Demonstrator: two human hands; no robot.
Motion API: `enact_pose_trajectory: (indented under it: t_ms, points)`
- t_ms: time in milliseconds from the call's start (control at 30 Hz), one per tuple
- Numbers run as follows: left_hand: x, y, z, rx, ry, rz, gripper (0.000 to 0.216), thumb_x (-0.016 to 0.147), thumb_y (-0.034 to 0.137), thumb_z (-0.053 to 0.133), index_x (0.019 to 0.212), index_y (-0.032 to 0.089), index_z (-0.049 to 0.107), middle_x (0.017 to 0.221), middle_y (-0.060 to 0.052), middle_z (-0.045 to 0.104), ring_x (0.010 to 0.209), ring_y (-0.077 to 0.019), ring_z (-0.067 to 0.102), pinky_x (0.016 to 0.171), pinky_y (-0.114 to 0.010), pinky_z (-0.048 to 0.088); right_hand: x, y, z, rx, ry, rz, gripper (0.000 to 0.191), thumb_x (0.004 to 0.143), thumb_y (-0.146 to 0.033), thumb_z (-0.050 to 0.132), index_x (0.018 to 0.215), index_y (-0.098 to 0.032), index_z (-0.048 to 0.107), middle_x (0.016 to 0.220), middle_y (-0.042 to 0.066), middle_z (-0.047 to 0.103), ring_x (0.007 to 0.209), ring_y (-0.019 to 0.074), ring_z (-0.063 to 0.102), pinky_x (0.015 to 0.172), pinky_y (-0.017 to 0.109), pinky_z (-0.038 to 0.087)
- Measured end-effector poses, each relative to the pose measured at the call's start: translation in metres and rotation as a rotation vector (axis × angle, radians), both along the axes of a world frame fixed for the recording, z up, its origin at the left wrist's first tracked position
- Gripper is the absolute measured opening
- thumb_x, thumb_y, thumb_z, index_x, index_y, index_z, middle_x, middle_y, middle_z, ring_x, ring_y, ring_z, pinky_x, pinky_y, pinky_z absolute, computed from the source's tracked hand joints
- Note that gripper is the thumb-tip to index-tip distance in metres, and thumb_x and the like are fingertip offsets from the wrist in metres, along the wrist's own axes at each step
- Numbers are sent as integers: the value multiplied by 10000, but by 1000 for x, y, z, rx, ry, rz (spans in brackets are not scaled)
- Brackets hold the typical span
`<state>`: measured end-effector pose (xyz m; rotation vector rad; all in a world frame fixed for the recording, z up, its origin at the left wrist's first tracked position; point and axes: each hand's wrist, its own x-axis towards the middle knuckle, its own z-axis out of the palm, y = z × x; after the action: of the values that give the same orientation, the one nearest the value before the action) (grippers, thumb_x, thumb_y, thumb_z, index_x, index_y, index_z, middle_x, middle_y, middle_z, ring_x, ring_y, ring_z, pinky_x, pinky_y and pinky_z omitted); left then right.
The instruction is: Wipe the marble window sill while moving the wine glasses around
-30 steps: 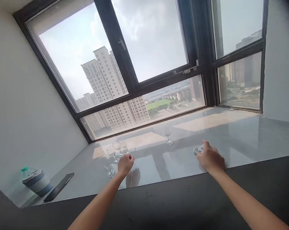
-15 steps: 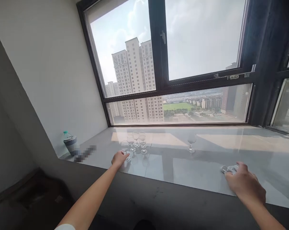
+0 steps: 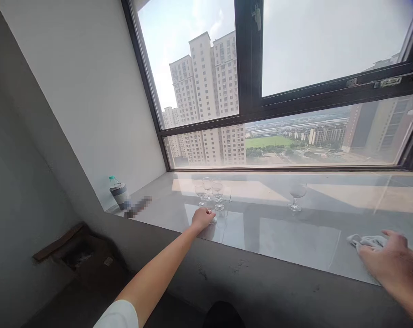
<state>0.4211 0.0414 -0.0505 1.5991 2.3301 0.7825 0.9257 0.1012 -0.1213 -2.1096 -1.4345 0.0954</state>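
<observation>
My left hand (image 3: 202,219) is closed around a clear stemmed glass at the front of the ledge; the foot of this wine glass (image 3: 212,220) shows by my fingertips, and the rest is mostly hidden or hard to see. Just behind it, three more stemmed glasses (image 3: 219,195) stand upright in a close group. At the right, my right hand (image 3: 394,257) grips a pale grey-white cloth (image 3: 367,241) lying on the ledge. Between my hands, farther back, another stemmed glass (image 3: 296,197) stands upright by itself.
A lidded cup (image 3: 119,195) stands at the ledge's left end, a teal-capped bottle (image 3: 112,180) behind it and a blurred-out item (image 3: 138,207) beside it. The shiny grey ledge (image 3: 288,237) drops off at its front edge. Behind is a dark-framed window (image 3: 249,91).
My left hand has moved right with its glass, from left of the grouped glasses to in front of them. My right hand still holds the cloth. The view has shifted.
</observation>
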Motion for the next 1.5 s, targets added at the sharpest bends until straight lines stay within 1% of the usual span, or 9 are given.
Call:
enact_pose_trajectory:
  t_ms: [67,200,333,400,567,900,1100,1333,1500]
  points:
    - [23,8,1,-19,-12,-107,264,773,395,625,659,157,647,664,-26,657,633,-138,576,577,-232,332,-9,-9,16,-31,41,-49,679,861,-524,323,1473,-241,250,1172,293,538,1056,368,527,695,460,344]
    - [73,25,2,-12,7,-251,232,783,357,619,686,148,652,686,-28,668,636,-128,569,581,-230,322,-25,-25,39,-36,9,-34,582,878,-397,337,1424,-194,332,1165,220,566,1057,336,541,706,405,402]
    - [108,35,-2,16,92,-292,237,826,370,574,795,158,677,781,-54,704,733,-156,616,619,-239,336,-32,-30,48,16,-22,-70,516,864,-274,386,1370,-175,385,1098,155,600,1030,275,562,733,340,422]
    - [116,36,-7,84,189,-250,295,873,408,499,839,172,672,819,-69,709,801,-183,633,641,-252,339,-33,-30,50,42,-27,-72,503,854,-219,396,1354,-165,401,1098,144,608,1063,259,549,750,324,419]
    - [117,36,-13,110,320,-278,366,908,439,400,882,177,655,850,-96,710,830,-227,648,643,-284,338,-35,-32,53,75,-23,-59,495,837,-141,404,1330,-169,414,1133,121,614,1104,230,531,729,285,399]
    - [122,31,-3,64,365,-273,350,933,400,377,943,164,635,899,-103,721,884,-229,661,670,-284,346,-34,-29,51,83,-21,-54,474,851,-132,414,1324,-161,415,1139,122,610,1067,225,545,694,274,374]
    - [126,25,3,42,396,-270,373,952,397,350,921,153,631,902,-109,717,867,-219,661,650,-278,341,-34,-33,53,79,-20,-37,466,860,-153,419,1326,-161,408,1118,130,612,1062,230,550,695,277,381]
    - [128,24,-4,78,369,-246,354,947,401,378,938,174,650,908,-92,718,856,-203,661,661,-272,358,-29,-26,38,92,-78,-14,470,864,-187,354,1329,-140,398,1126,160,608,1107,281,547,682,321,406]
    - [129,22,-5,79,338,-237,356,936,404,384,943,169,652,912,-110,713,864,-217,658,683,-280,373,-28,-28,40,89,-109,-20,464,872,-221,369,1325,-132,404,1103,160,621,1104,274,551,708,325,427]
